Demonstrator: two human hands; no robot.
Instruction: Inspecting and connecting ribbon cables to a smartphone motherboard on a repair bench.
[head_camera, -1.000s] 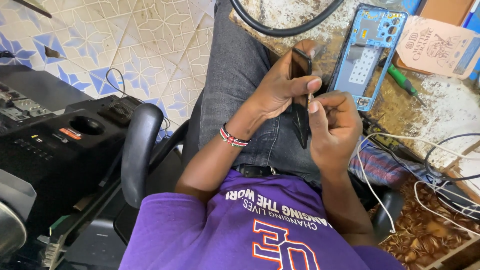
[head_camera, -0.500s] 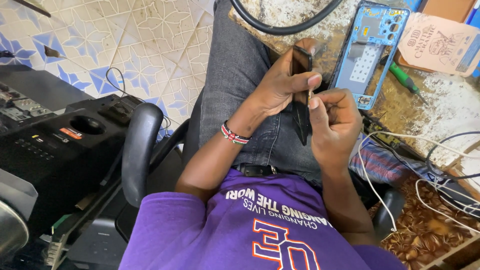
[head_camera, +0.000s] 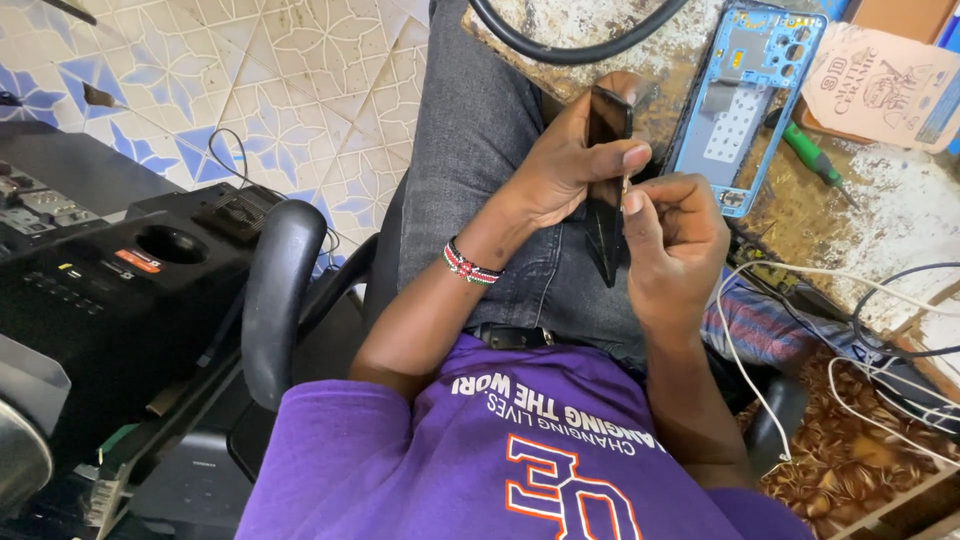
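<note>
Phone: a dark slim phone (head_camera: 606, 190) is held edge-on above the lap, over the grey jeans (head_camera: 480, 140), near the tabletop's edge.
Left hand: the left hand (head_camera: 565, 165) is wrapped around the phone's far half, fingers closed on it, thumb along its side; a beaded bracelet (head_camera: 470, 266) sits on the wrist.
Right hand: the right hand (head_camera: 678, 245) is curled, its fingertips pinched together against the phone's edge; whether a small tool is between them cannot be told.
Right of the phone: a blue phone frame (head_camera: 745, 100) lies flat on the worn tabletop (head_camera: 900, 210), with a green screwdriver (head_camera: 812, 155) just beside it and a paper packet (head_camera: 885, 75) beyond.
Far: a black cable (head_camera: 560, 50) loops over the tabletop.
Near right: white wires (head_camera: 800, 330) trail down.
Left: a chair armrest (head_camera: 280, 290) and a black machine (head_camera: 100, 290) stand beside the leg.
</note>
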